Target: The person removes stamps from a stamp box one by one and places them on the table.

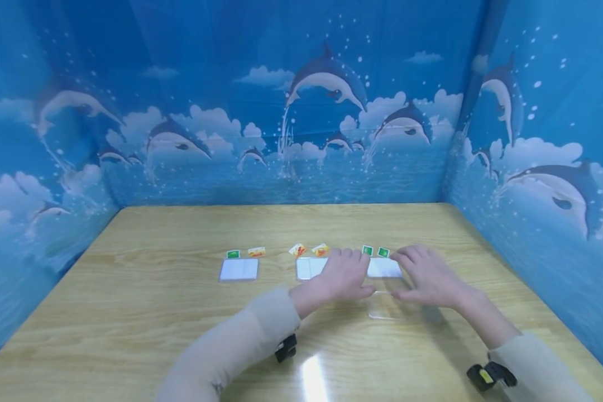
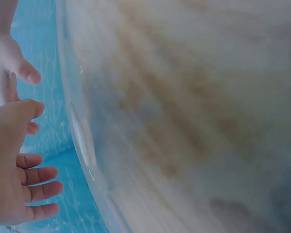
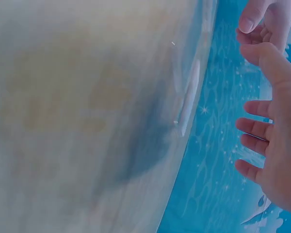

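Observation:
My left hand [image 1: 343, 274] hovers over the right half of the table, partly covering the middle white rectangular case [image 1: 307, 268]. To its right, my right hand [image 1: 427, 279] is held near the right white case [image 1: 384, 268]. Between and just below the hands lies a clear, flat, plastic-looking piece [image 1: 382, 315], its right end hidden by the right hand. Neither hand holds anything. In the left wrist view the left hand's fingers [image 2: 43, 191] are relaxed and apart; the right hand's fingers [image 3: 254, 128] look the same in the right wrist view.
A third white case [image 1: 238, 269] lies to the left. Behind the cases are small picture pieces: green ones [image 1: 233, 254] and orange-and-white ones [image 1: 297, 249]. The wooden table [image 1: 130, 312] meets a blue dolphin-print curtain [image 1: 221, 167] at the back and sides.

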Demonstrator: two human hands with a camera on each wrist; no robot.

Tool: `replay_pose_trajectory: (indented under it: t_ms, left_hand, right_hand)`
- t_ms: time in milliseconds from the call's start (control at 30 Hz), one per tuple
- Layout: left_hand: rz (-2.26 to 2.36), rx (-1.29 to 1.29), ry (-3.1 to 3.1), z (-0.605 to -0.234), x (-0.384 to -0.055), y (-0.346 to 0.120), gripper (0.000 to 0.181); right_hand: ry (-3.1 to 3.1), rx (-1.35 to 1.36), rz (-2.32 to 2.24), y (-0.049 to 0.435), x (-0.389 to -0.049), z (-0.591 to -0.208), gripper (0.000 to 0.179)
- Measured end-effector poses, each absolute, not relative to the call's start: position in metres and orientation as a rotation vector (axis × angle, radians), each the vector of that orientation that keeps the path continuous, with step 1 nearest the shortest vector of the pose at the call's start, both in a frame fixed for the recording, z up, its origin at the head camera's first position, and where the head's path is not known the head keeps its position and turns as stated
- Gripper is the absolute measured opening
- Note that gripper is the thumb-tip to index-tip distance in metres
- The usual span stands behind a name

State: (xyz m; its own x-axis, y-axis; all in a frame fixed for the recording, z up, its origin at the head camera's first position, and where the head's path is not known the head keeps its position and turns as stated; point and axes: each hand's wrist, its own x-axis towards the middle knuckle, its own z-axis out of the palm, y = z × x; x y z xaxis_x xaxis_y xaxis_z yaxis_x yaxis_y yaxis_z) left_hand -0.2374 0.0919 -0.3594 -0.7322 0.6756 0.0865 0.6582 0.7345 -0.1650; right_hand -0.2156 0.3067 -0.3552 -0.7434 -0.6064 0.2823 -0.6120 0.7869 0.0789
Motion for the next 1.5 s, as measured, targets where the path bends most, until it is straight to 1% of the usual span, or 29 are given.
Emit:
replay_pose_trajectory:
  t_ms: [100,300,400,767,867,1200,1500]
  left_hand:
    - [0.192,-1.109,-2.793,-0.363,-0.231,0.092,0.058]
    - [0.155,-1.152,-2.855,-0.367,-0.222,0.094,0.059]
    - [0.155,-1.176,-2.870,-0.370,-0.220,0.094,0.063]
    - [0.232,-1.265,-2.922,-0.379,-0.214,0.099,0.080]
    - [0.263,-1.288,-2.900,-0.382,-0.213,0.101,0.078]
    - [0.305,-1.323,-2.856,-0.383,-0.213,0.102,0.063]
    - [0.319,-1.357,-2.838,-0.380,-0.212,0.103,0.059]
  right_hand:
    - [-2.701,0.979,0.024,0.306,-0.208,-0.358,0.072]
    - [-2.800,0.965,0.006,0.303,-0.195,-0.361,0.076]
    - [-2.831,0.971,0.004,0.301,-0.190,-0.365,0.078]
    - [-2.876,1.025,-0.013,0.300,-0.187,-0.371,0.074]
    - [-2.876,1.043,0.001,0.301,-0.187,-0.372,0.072]
    - [-2.926,1.075,0.027,0.303,-0.190,-0.371,0.066]
    - [-2.930,1.114,0.032,0.302,-0.192,-0.369,0.059]
